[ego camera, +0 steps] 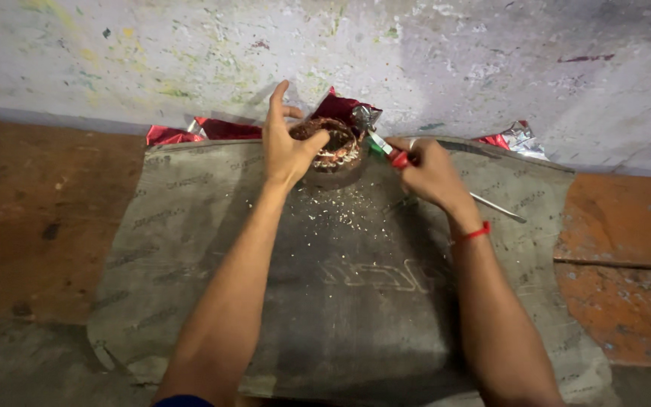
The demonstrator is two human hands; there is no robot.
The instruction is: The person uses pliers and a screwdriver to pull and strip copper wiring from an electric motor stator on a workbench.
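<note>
Two hands engaged: left hand [286,151] clamped on wound stator ring [331,146]; right hand [429,175] gripping screwdriver [386,148], tip pointing left at ring's right side.

Both arms stretched forward; left hand [286,151] cupped, right hand [429,173] fisted.

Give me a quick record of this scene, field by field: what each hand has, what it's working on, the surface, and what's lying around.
left hand: grips the rim of a round metal ring wound with copper-coloured wire
right hand: holds a red-handled tool, tip at the ring
right wrist: red thread band
surface: grey printed mat on a worn floor
debris: pale flecks on the mat below the ring
behind: crumpled red and silver foil wrappers against a stained wall
beside right hand: thin metal rod
</note>
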